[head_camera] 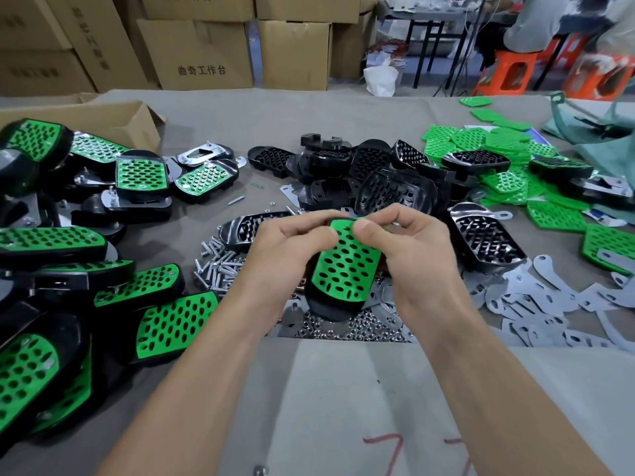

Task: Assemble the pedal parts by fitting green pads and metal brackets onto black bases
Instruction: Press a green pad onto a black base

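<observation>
Both hands, left hand (288, 240) and right hand (409, 245), are gripping a green pad (347, 266) on a black base (326, 309), thumbs pressing its far end.

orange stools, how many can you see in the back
2: one orange stool at top right, a second stool nearer the right edge; the area is blurred, so more may be hidden.

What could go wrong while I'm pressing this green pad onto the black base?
1. Your left hand and right hand pinch only the far end of the green pad, so the near end may not seat evenly in the black base.
2. The part seems to sit just over the loose nuts. If it slips, it could scatter them into the screws and metal brackets.
</observation>
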A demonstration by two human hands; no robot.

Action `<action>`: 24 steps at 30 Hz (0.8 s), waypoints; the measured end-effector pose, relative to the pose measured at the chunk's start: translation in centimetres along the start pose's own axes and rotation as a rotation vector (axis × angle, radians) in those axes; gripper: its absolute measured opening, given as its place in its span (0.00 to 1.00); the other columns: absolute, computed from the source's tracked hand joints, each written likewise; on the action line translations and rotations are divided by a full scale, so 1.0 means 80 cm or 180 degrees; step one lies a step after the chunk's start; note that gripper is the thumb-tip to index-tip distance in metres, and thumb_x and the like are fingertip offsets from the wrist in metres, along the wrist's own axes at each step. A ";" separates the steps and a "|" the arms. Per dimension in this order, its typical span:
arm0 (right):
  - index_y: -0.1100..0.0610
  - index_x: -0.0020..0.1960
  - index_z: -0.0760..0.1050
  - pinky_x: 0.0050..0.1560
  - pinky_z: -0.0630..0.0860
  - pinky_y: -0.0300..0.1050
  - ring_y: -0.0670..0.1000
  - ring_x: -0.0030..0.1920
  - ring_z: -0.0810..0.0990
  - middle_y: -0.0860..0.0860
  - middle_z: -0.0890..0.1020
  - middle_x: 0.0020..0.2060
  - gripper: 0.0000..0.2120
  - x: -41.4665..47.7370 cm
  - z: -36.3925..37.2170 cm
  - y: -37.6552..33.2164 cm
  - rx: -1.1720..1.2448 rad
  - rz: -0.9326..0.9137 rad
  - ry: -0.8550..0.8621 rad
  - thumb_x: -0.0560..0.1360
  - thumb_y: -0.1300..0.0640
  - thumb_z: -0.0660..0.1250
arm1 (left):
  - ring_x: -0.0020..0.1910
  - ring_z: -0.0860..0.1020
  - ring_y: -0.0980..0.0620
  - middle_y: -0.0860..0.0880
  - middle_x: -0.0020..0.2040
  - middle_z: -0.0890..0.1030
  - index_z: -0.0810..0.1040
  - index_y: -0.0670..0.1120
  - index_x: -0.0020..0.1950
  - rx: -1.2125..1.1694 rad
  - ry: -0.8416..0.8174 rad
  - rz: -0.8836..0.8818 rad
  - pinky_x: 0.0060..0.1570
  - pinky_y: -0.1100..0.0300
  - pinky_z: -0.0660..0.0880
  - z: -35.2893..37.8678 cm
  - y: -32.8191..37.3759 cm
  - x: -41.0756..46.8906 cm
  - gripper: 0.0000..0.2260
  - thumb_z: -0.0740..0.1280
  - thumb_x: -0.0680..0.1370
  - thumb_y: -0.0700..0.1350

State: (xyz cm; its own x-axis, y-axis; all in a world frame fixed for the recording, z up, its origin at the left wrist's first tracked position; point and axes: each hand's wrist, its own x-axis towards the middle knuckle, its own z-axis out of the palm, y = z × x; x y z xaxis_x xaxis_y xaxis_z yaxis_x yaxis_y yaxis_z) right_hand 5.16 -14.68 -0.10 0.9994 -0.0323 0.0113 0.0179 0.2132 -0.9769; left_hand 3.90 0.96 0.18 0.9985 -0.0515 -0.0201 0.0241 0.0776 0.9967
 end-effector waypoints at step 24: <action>0.54 0.36 0.78 0.46 0.75 0.54 0.54 0.41 0.78 0.55 0.81 0.38 0.12 0.002 -0.001 0.001 0.0401 -0.0180 0.1019 0.76 0.62 0.75 | 0.42 0.88 0.44 0.47 0.44 0.88 0.87 0.52 0.51 0.0713 -0.0183 -0.0206 0.57 0.40 0.81 0.002 -0.012 0.005 0.10 0.72 0.77 0.38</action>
State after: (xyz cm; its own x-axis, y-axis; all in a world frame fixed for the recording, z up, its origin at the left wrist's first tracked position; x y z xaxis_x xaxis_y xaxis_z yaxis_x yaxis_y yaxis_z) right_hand 5.35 -14.76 -0.20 0.9372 -0.3481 -0.0224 0.0966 0.3205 -0.9423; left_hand 4.31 0.72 -0.74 0.9906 -0.1062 -0.0864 0.0700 -0.1501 0.9862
